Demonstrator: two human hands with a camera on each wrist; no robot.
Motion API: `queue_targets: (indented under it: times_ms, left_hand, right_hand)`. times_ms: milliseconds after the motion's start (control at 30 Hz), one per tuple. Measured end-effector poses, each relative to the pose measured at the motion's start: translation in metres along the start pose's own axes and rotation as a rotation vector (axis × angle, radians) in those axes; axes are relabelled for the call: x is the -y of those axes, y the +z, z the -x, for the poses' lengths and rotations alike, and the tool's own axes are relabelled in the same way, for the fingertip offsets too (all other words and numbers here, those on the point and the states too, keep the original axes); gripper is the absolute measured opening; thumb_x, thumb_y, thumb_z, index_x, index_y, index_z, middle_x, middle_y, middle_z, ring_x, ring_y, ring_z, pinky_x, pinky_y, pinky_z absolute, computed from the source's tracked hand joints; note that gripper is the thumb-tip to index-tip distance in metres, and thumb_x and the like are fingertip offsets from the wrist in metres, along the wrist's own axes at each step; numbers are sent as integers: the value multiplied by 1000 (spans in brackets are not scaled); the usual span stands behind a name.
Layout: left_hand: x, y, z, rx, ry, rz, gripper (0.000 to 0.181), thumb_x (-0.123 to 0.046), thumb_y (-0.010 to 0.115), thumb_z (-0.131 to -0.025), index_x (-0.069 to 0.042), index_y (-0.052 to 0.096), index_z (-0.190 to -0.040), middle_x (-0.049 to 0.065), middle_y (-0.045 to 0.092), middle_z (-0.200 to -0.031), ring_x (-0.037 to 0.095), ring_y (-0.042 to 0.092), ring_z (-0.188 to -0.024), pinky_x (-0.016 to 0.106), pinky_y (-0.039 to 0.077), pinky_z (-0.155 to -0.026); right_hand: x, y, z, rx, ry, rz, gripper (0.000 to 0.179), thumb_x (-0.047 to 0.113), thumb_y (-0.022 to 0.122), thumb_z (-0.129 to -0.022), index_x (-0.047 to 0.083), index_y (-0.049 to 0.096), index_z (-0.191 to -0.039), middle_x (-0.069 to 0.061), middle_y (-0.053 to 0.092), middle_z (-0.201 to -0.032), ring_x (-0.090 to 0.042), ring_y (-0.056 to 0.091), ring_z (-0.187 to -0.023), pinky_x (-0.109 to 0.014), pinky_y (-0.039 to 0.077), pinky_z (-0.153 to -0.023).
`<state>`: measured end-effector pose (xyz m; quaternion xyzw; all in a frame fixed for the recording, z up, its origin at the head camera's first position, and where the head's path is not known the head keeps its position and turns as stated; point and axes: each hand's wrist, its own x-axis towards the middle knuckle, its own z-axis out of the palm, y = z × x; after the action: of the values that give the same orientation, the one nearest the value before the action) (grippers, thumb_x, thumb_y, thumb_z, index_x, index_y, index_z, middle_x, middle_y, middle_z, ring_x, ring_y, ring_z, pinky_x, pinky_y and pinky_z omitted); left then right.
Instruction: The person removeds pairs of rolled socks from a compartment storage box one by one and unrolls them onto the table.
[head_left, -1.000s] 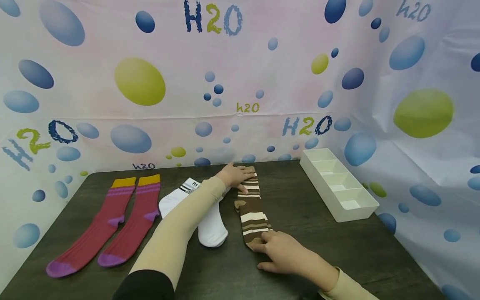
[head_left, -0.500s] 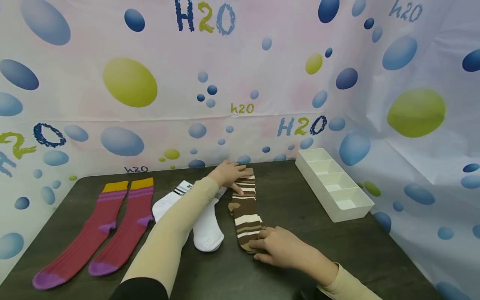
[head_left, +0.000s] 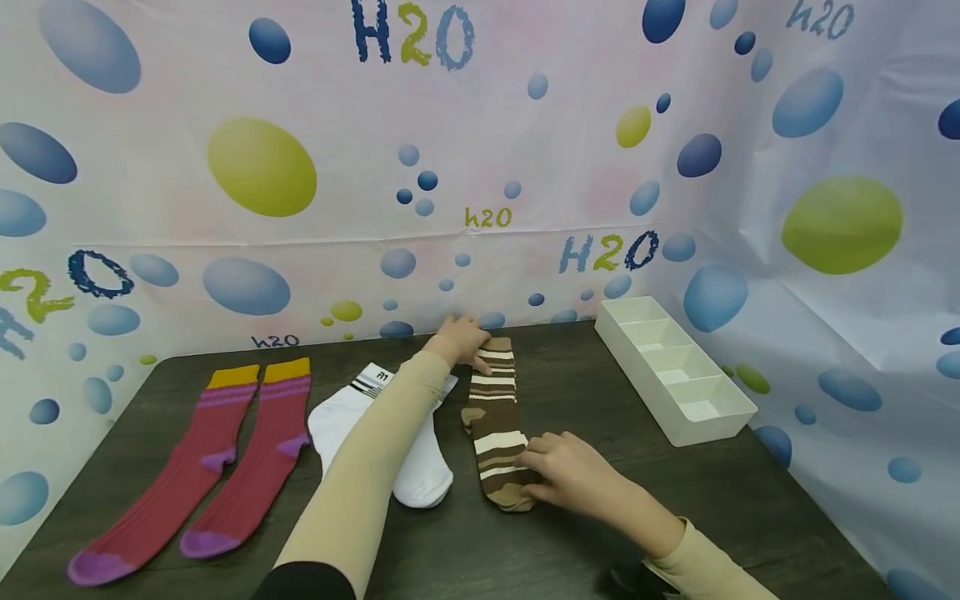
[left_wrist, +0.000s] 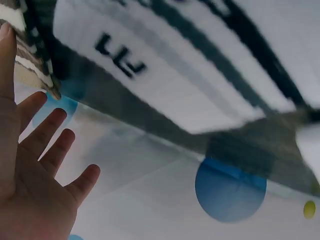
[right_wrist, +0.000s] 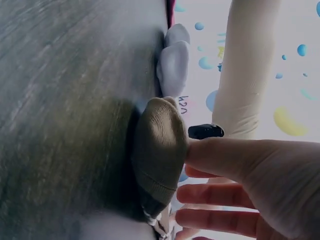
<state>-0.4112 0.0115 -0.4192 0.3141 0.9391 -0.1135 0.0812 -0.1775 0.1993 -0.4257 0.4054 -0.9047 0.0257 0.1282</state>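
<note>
A brown, cream and tan striped sock lies lengthwise on the dark table, apparently with another layer beneath it. At its cuff is my left hand; the thumb touches the cuff's edge and the fingers reach past it. Spread, nearly straight fingers show on this hand in the left wrist view. My right hand rests at the toe end's right side. In the right wrist view its thumb touches the tan toe, fingers extended. White socks with black stripes lie left, partly hidden by my left forearm.
Two red socks with yellow cuffs and purple toes lie flat on the table's left side. A white divided box stands at the back right. Behind the table hangs a bubble-patterned sheet.
My right hand has shifted slightly away from me, along the sock's right edge from the toe tip. The left hand has drawn slightly left and back from the cuff's top.
</note>
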Motion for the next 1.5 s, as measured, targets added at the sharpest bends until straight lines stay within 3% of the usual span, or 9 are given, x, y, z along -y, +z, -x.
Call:
queue_targets:
  times_ms: [233,367,567,767,900,1067,1167,1267,1500]
  left_hand:
    - [-4,0,-2,14,-38,6,74,-68,62,-79,-27,52,-140,2,48,-145,26,39,-138,54,29,-114]
    - [-5,1,-1,45,-60,29,78,-70,60,-80,-28,47,-145,4,44,-150,28,36,-141,55,29,-114]
    - [-4,-1,5,69,-95,108,82,-68,62,-80,-24,45,-146,7,39,-155,30,32,-144,59,27,-114]
    - [-4,-2,6,62,-128,250,84,-61,72,-77,-21,43,-145,10,40,-153,33,30,-145,62,21,-116]
    - [-5,0,3,-17,-76,262,73,-57,73,-78,-20,47,-136,5,52,-138,29,45,-133,56,33,-111]
    - [-10,1,-1,-194,-9,131,34,-48,62,-90,-20,56,-108,-1,61,-108,22,56,-107,43,44,-97]
    - [-14,-1,-4,-285,4,35,23,-43,55,-96,-20,59,-100,-2,61,-108,20,55,-110,41,43,-100]
    - [-16,-3,-5,-360,15,-23,22,-41,54,-98,-22,63,-105,-3,61,-116,20,52,-118,40,39,-107]
    - [-15,-11,-2,-470,12,-40,22,-37,55,-99,-21,66,-107,0,62,-114,21,52,-114,41,39,-102]
  right_hand:
    - [2,-1,-1,102,-39,-66,30,36,81,-77,22,72,-102,10,66,-93,-6,60,-83,-24,47,-67]
    - [5,0,1,118,-70,-65,27,35,80,-78,23,72,-102,10,67,-96,-6,60,-85,-23,45,-68]
    - [9,5,2,32,-104,-26,14,24,80,-79,25,72,-91,11,66,-89,-5,57,-79,-19,41,-65]
    - [9,7,1,-72,-146,10,12,19,80,-77,25,70,-82,13,63,-81,-4,55,-74,-16,33,-61]
    - [8,6,4,-86,-145,-7,13,19,80,-77,25,70,-82,13,63,-82,-4,55,-75,-17,35,-61]
    - [4,7,8,-124,-140,-20,12,19,79,-78,26,71,-83,13,63,-82,-4,56,-76,-16,34,-62]
    - [2,7,9,-155,-154,-5,10,20,78,-79,25,71,-83,13,62,-82,-4,55,-76,-17,32,-62]
    - [2,6,8,-196,-169,18,12,19,79,-78,25,70,-83,13,61,-82,-5,54,-76,-18,32,-62]
    - [0,0,2,-275,-210,6,13,17,79,-78,23,71,-86,11,62,-87,-6,56,-80,-21,38,-66]
